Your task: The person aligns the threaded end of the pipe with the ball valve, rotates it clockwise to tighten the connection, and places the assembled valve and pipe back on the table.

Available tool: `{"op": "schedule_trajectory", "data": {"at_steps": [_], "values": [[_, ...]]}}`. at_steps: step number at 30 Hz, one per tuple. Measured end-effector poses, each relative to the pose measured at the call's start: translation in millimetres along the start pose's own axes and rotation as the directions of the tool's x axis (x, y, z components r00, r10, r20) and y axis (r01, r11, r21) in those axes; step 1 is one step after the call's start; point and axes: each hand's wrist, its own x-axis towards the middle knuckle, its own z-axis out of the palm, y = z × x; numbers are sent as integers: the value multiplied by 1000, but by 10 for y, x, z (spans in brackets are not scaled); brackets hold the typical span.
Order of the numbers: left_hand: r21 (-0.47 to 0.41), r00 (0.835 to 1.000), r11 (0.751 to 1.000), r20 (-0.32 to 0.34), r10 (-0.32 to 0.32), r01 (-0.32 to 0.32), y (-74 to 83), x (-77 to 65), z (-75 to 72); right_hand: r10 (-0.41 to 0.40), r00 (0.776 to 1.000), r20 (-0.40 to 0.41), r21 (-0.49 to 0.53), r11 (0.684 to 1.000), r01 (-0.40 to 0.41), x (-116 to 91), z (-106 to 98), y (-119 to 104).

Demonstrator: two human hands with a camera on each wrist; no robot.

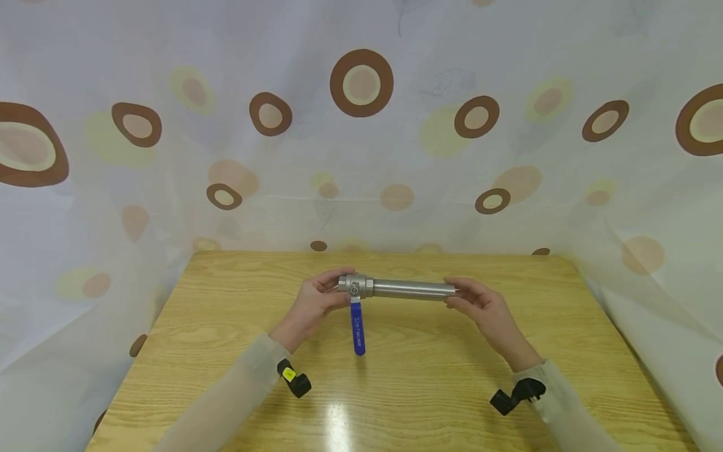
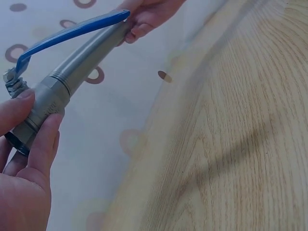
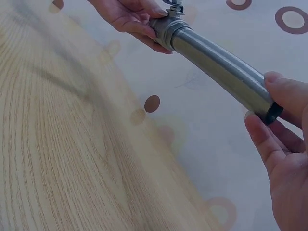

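Observation:
A steel ball valve (image 1: 354,285) with a blue lever handle (image 1: 358,326) is joined to a straight metal pipe (image 1: 412,289). My left hand (image 1: 310,306) grips the valve body, thumb and fingers on opposite sides of it. At the pipe's far end, my right hand (image 1: 491,314) pinches the rim between thumb and fingers. The right wrist view shows the pipe's dark open end (image 3: 274,113) close to the right fingertips. Valve and pipe are held up over the table, roughly level, and the lever points toward me in the head view.
Beneath the hands lies a wood-grain table (image 1: 395,383), with shadows of the pipe and hands on it. A pale sheet with brown ring patterns (image 1: 361,144) rises behind the table and along both sides. Each wrist carries a small black camera (image 1: 301,384) on a strap.

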Motion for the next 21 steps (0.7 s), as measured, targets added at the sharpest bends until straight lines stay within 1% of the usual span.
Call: {"op": "schedule_trajectory", "data": {"at_steps": [3,6,10,14,18,21], "values": [[-2,1000,1000,-6,1,-1,-1,0,3,-16,999,28,71,997,14,-5,0,9],[-6,1000,1000,-6,3,-3,-9,1,2,-39,999,33,95,995,36,-8,3,21],[-13,1000,1000,0,4,-4,-21,2,-9,-51,999,4,45,998,51,-9,10,37],[-14,1000,1000,3,6,-6,-17,0,-13,-31,999,-24,-18,999,31,-7,10,38],[-9,1000,1000,3,7,-7,-11,-4,-15,-4,999,-39,-45,999,2,-4,16,32],[-10,1000,1000,6,7,-7,-6,-7,-16,0,999,-35,-44,999,-1,-4,19,30]]}}
